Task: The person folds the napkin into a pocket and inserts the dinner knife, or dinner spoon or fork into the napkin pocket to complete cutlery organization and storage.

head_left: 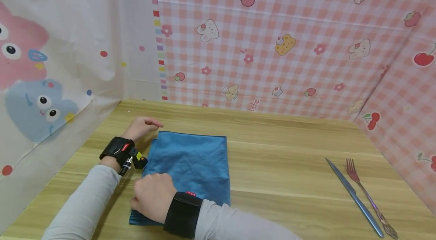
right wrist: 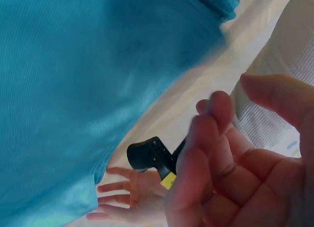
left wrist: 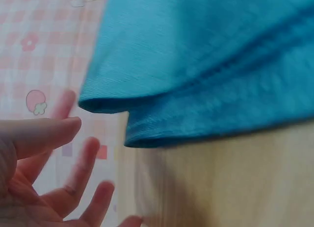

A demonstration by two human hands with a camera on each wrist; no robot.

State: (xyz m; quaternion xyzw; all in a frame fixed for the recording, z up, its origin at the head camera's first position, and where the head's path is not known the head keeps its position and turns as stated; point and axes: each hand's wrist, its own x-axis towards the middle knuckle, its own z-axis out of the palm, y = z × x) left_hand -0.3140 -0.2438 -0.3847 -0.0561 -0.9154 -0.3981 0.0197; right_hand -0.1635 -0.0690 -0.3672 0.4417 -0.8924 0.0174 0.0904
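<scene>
A folded blue cloth (head_left: 194, 160) with a satin sheen lies flat on the table, its layers slightly offset along the left side. My left hand (head_left: 139, 129) is just beyond its far left corner. In the left wrist view, that hand's spread fingers (left wrist: 81, 173) hold nothing, and the thumb and fingertips stand close to the cloth's corner (left wrist: 113, 97). Over the near left part of the cloth hovers my right hand (head_left: 153, 196). Its fingers (right wrist: 196, 153) are loosely bent, the thumb stands apart from them, and nothing is between them in the right wrist view.
To the right on the wooden table (head_left: 279, 168) lie a knife (head_left: 354, 196) and a fork (head_left: 369, 196), side by side. Patterned sheets (head_left: 259, 43) rise behind the table and at both sides. Each wrist wears a black strap (head_left: 184, 214).
</scene>
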